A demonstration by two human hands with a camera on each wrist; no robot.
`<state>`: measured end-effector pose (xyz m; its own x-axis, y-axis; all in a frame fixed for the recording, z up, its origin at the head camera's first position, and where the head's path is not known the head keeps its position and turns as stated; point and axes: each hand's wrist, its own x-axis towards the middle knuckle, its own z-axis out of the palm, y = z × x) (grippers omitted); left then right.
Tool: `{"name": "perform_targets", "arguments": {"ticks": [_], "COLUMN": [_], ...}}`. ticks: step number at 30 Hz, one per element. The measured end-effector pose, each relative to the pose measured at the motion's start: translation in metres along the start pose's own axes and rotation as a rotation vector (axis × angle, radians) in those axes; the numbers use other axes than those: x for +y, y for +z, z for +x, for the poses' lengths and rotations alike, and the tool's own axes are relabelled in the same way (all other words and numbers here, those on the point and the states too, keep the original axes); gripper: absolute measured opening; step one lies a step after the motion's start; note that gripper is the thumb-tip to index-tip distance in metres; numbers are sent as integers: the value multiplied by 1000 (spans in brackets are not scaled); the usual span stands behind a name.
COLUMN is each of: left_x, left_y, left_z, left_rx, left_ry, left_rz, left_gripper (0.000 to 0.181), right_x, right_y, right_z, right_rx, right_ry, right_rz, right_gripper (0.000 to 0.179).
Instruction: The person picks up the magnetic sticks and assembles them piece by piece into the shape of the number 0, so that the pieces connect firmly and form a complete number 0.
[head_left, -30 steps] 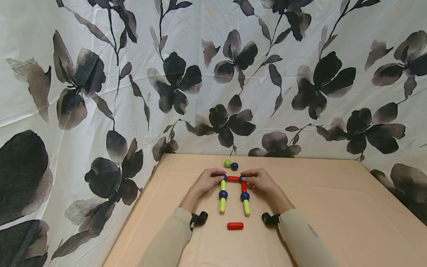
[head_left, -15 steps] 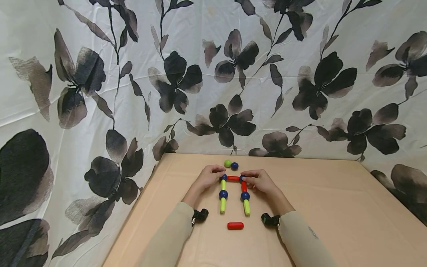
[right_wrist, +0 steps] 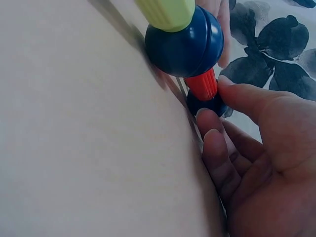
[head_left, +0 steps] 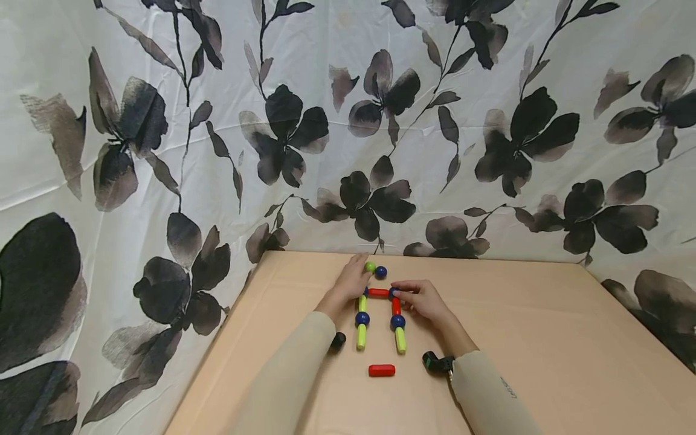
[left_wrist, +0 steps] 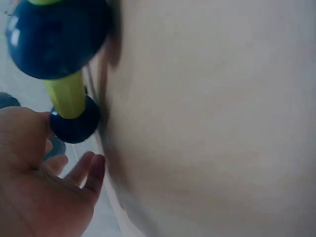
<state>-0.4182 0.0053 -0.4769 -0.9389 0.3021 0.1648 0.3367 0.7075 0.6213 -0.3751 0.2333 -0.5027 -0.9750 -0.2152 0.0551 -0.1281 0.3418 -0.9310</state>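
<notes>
A frame of toy rods and balls lies on the table. Its red top rod (head_left: 378, 292) joins two blue corner balls; below hang yellow-green and red rods with more blue balls (head_left: 362, 319). My left hand (head_left: 350, 283) is stretched past the left corner, fingertips beside a loose green ball (head_left: 370, 266). In the left wrist view its fingers are spread near the left corner ball (left_wrist: 75, 121). My right hand (head_left: 426, 297) pinches the right corner ball (right_wrist: 207, 104) between thumb and fingers, where the red side rod (right_wrist: 202, 85) meets it.
A loose blue ball (head_left: 381, 272) sits right of the green one. Nearer the person lies a single red rod (head_left: 382, 370). The tan table (head_left: 522, 338) ends at the back against a floral cloth (head_left: 326, 121).
My left hand has let go of the left corner ball and moved up to the loose green ball. My right hand stays at the right corner.
</notes>
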Motion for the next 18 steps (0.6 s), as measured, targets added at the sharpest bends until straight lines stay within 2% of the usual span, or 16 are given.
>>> {"name": "perform_targets", "arguments": {"ticks": [7,18], "left_x": [2,5], "left_y": [2,1], "left_z": [2,5], "left_rx": [-27,1], "left_ry": [-13,-94], "left_rz": [49,43], "left_gripper": [52,26], "right_x": [3,2], "right_y": [1,0], "right_z": [1,2], "right_rx": [-10,-5], "right_ry": [-11,1], "right_rz": [21,25], "right_gripper": [34,32]}}
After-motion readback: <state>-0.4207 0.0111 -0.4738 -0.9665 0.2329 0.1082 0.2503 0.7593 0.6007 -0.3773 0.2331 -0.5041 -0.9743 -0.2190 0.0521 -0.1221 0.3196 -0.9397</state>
